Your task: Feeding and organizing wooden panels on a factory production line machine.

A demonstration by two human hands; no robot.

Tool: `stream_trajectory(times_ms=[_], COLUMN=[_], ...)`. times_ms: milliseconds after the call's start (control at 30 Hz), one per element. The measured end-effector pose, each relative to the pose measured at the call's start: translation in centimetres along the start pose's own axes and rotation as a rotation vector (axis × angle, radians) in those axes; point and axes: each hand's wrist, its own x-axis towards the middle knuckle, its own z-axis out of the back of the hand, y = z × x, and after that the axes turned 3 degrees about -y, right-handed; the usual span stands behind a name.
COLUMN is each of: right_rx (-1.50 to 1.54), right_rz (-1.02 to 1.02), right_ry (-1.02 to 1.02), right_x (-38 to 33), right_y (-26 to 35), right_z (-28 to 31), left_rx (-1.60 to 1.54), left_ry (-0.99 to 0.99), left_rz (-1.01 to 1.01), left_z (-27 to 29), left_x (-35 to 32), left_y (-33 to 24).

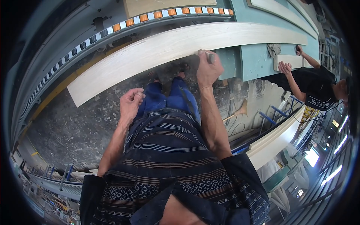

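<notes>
A long pale wooden board [157,48] lies across in front of me, reaching from lower left to upper right. My right hand [208,69] rests against its near edge, closed around a small grey tool [211,57] whose tip touches the board. My left hand [131,102] hangs over my blue trousers, its fingers curled into a loose fist with nothing visible in it. It is apart from the board.
A conveyor with orange rollers [150,17] runs behind the board. On the right, another person in a black shirt [315,86] has both hands on a smaller board [288,60] on a teal table [258,56]. A second pale board [277,138] lies at my right.
</notes>
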Motion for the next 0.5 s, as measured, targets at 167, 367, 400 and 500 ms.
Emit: stream_trajectory(times_ms=[167, 367, 400, 500], right_rx=[0.435, 0.352, 0.353, 0.098], right_rz=[-0.349, -0.701, -0.701, -0.573], right_ry=[0.038, 0.515, 0.511, 0.649], right_x=[1.4, -0.2, -0.4, -1.0], right_y=[-0.4, -0.1, -0.5, -2.3], right_z=[2.0, 4.5, 4.5, 4.5], left_rx=[0.001, -0.012, 0.002, 0.023], left_ry=[0.007, 0.019, 0.016, 0.016], left_rz=[0.004, 0.017, 0.013, 0.004], left_z=[0.1, 0.0, -0.1, -0.2], left_x=[0.0, 0.4, 0.5, 0.6], left_y=[0.1, -0.2, -0.3, -0.5])
